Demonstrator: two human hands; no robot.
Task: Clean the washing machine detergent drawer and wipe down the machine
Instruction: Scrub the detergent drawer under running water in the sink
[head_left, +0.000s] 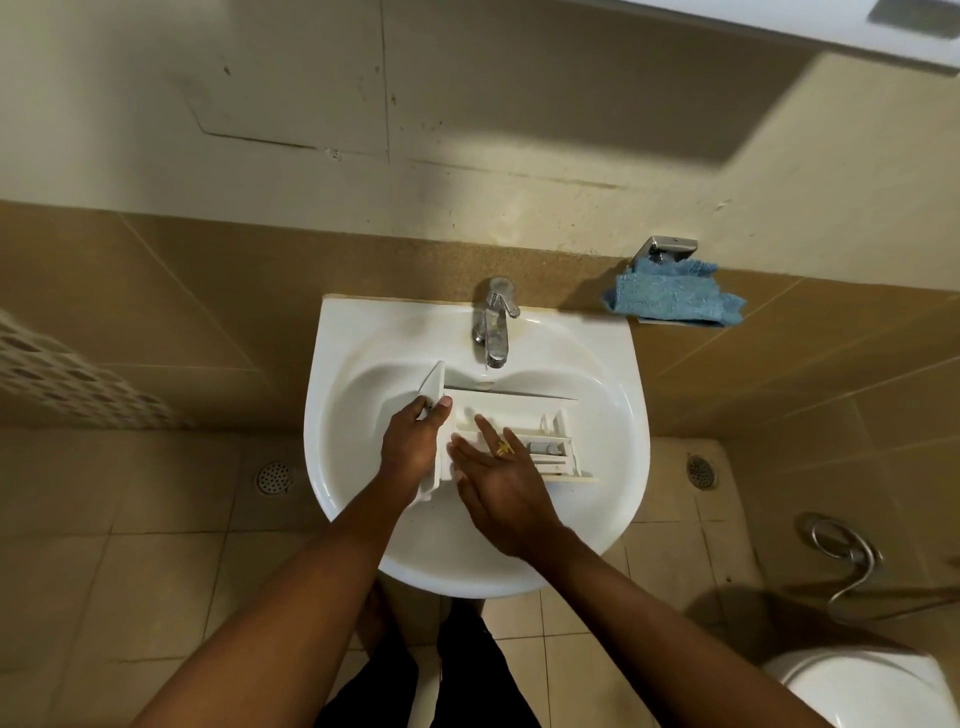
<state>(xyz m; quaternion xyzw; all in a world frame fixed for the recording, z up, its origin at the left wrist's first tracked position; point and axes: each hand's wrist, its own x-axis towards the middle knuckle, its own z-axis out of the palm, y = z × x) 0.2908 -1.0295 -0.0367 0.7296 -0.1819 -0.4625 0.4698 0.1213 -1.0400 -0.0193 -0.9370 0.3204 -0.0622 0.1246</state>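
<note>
The white plastic detergent drawer (519, 410) lies across the basin of the white ceramic sink (618, 467), below the chrome tap (494, 322). The left hand (410, 441) grips its front-panel end, fingers curled round the edge. The right hand (498, 483) lies flat over it, fingers (485, 428) straight and slightly spread, hiding some compartments

sink (597, 519): glossy ceramic | tap (493, 322): polished metal | cloth (675, 299): fuzzy

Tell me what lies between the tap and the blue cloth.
Nothing stands there: in the head view, only the bare sink rim and tan wall tile separate the tap from the cloth.
</note>
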